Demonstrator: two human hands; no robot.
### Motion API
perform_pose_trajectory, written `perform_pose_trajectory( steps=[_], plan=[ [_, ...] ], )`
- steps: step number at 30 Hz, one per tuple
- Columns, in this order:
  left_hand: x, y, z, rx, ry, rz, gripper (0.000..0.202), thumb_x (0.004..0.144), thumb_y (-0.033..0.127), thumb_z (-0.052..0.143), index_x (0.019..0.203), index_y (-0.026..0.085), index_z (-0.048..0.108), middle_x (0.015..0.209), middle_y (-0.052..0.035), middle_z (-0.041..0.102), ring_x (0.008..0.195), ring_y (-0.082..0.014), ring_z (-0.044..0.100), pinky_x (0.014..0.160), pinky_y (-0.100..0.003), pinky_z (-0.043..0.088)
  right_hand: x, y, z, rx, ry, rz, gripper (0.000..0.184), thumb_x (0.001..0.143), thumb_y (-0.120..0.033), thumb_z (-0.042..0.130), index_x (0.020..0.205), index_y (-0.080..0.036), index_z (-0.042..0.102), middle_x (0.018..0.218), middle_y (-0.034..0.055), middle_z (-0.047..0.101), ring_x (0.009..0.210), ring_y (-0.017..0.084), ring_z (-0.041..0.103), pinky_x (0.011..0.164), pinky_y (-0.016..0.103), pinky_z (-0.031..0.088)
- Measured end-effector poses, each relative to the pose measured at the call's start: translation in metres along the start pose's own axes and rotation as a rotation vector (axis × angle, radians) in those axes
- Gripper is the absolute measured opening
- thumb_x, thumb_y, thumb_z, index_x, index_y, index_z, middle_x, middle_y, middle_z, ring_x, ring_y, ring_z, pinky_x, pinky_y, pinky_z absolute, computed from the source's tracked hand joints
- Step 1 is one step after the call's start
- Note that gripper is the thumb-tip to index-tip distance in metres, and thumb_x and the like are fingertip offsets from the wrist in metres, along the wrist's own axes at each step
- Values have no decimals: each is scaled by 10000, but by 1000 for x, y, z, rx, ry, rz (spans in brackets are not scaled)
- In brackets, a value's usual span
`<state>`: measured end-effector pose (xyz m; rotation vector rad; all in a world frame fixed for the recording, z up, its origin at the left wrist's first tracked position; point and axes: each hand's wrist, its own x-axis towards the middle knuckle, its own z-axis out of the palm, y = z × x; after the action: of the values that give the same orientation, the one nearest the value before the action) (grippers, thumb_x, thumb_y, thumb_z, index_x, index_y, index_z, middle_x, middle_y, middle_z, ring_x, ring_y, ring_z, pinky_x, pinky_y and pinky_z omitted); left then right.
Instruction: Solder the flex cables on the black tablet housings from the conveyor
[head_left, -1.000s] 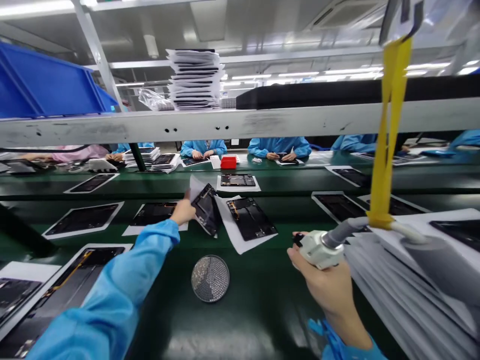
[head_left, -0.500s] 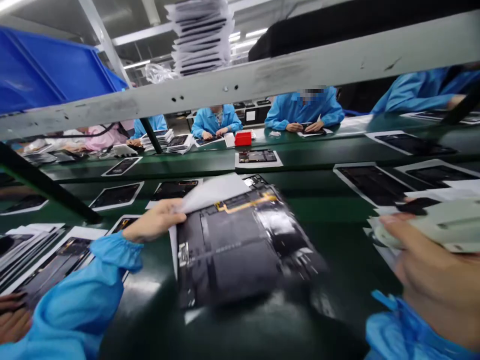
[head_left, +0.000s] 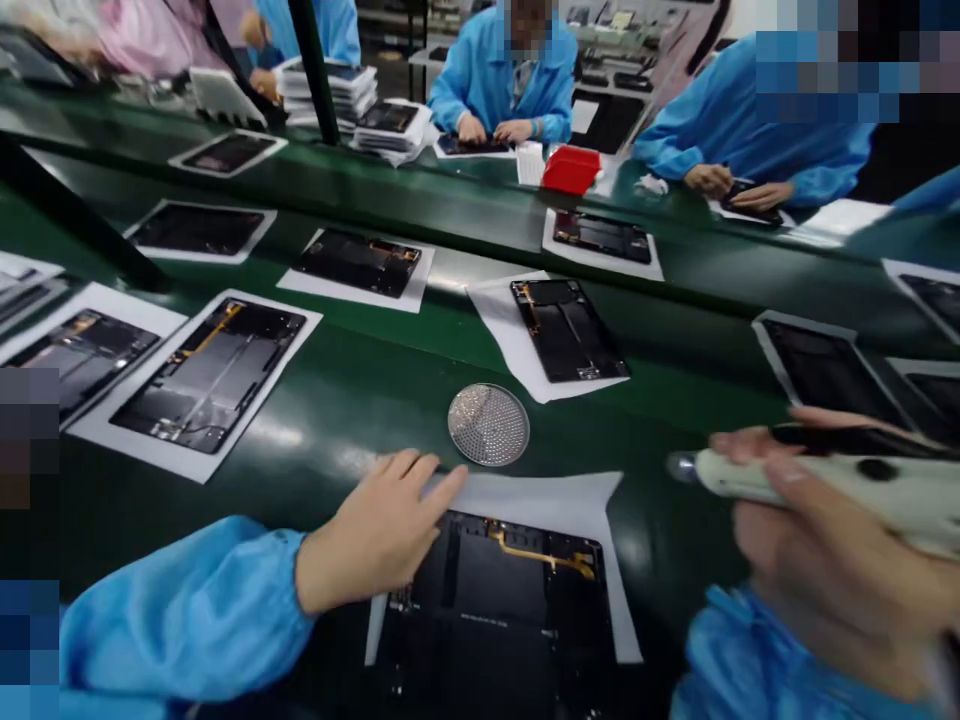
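In front of me an opened tablet computer point(head_left: 517, 620) lies on a sheet of white paper point(head_left: 551, 490), its dark inside up with an orange flex cable along the far edge. My left hand point(head_left: 382, 530) is over the far left corner of the tablet, fingers apart, holding nothing; whether it touches is unclear. At the right, my right hand point(head_left: 840, 560) is wrapped round a pale green electric screwdriver point(head_left: 810, 480), pointing left and off the table. Just beyond the tablet sits a round dish of small holes point(head_left: 489, 425), with tiny pieces on its left part.
More opened tablets on paper lie around: one at the left point(head_left: 214, 375), another point(head_left: 570, 330) beyond the dish, and several on the belt. Across the green bench point(head_left: 360, 400), co-workers in blue smocks handle devices beside a red bin point(head_left: 571, 170). A dark post point(head_left: 82, 225) slants at left.
The tablet and its paper have come down onto the bench, and my left hand has let go. The screwdriver now points left in my right hand. My view has tipped downward, showing the dish.
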<state>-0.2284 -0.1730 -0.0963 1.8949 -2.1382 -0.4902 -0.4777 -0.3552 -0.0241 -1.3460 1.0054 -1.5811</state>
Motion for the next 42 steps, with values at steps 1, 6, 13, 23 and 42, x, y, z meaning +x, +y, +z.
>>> perform_pose_trajectory(
  steps=[1,6,13,23,42],
  plan=[
    [-2,7,4,127,122,39,582,863,139,522,1440,143,452,1331,-218,530,1224,-398,493,996,-597,438,-5,4,11,53,-98,27,305,608,-165,799,893,-163,689,680,10,621,636,176,602,743,447,536],
    [8,18,30,307,328,265,198,874,81,464,981,96,631,968,-154,584,898,-278,563,782,-427,500,-35,31,59,177,-506,162,244,741,-157,723,975,-220,688,705,4,642,693,174,629,759,445,547],
    [20,6,47,257,322,284,135,914,93,487,835,112,595,796,-75,530,702,-223,512,590,-359,436,-49,58,91,209,-554,188,227,813,-110,668,1016,-211,675,745,1,609,747,164,606,806,452,541],
    [24,2,41,219,450,167,186,944,67,452,889,61,630,960,-148,604,977,-299,592,844,-437,523,-49,62,93,157,-542,188,247,792,-76,659,1009,-192,679,758,8,636,729,172,616,796,446,540],
    [19,3,28,82,518,209,218,932,50,472,821,75,658,800,-112,598,740,-227,529,662,-369,523,-46,52,93,197,-546,123,305,754,-82,656,1030,-196,717,712,7,630,691,172,616,742,408,544]
  ],
)
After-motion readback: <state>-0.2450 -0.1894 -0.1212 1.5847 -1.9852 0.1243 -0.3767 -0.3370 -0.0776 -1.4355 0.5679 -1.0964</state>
